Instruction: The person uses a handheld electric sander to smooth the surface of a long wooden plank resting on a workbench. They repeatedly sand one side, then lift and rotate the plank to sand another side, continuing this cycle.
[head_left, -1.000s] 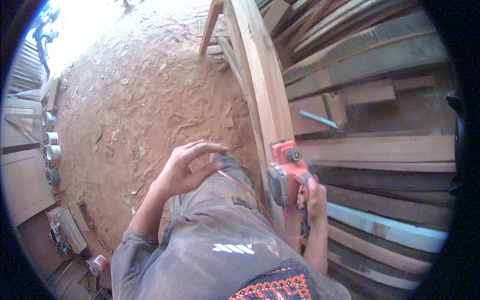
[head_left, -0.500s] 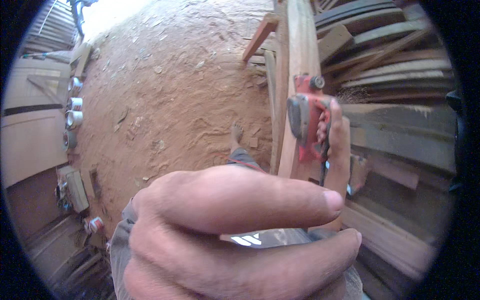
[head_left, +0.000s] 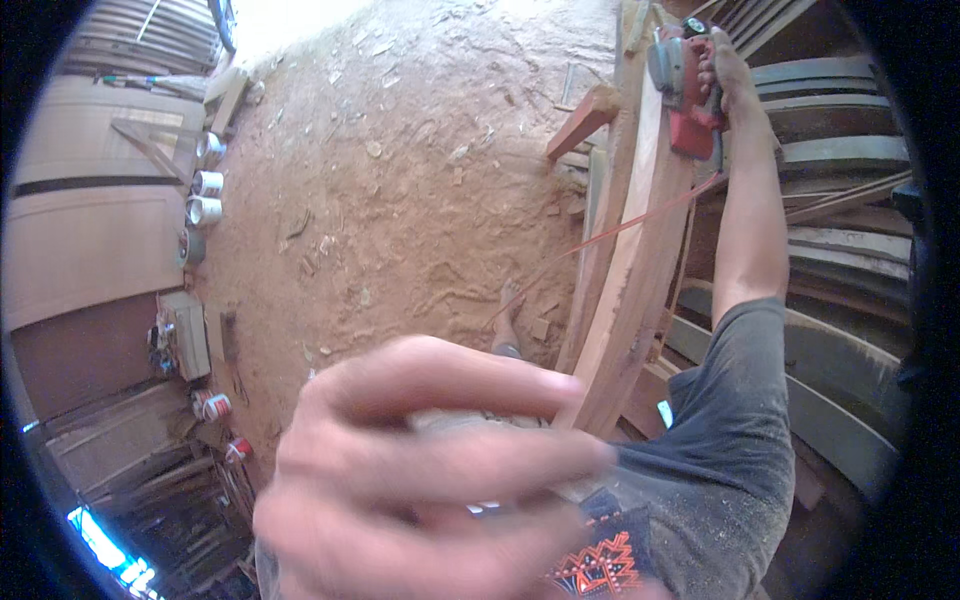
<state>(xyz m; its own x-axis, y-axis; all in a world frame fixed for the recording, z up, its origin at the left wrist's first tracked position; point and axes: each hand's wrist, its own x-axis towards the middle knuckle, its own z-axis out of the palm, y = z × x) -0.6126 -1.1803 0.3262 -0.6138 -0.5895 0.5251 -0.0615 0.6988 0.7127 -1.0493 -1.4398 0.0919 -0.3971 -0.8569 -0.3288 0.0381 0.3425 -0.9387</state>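
At the far end of a long wooden beam [head_left: 640,270], my right hand [head_left: 735,82] is wrapped round the handle of a red and grey electric hand planer [head_left: 692,130]. The planer rests on the beam's upper face. An orange-red cord [head_left: 600,240] crosses the beam and hangs toward the ground. Large and close in the lower middle is my left hand [head_left: 430,470], partly smeared by motion. Its fingers are apart and loosely bent, with nothing seen in them. It hides the near end of the beam.
Curved boards [head_left: 830,155] are stacked at the right. A reddish timber piece [head_left: 583,120] juts out left of the beam. Wood chips lie on the dirt floor [head_left: 400,210]. Along the left are paint buckets [head_left: 205,210], wooden panels [head_left: 95,255] and a grey block-shaped object [head_left: 185,335].
My right hand and the planer have moved farther away along the beam. My right arm now reaches out straighter, and the cord shows across the beam. My left hand's fingers have shifted left.
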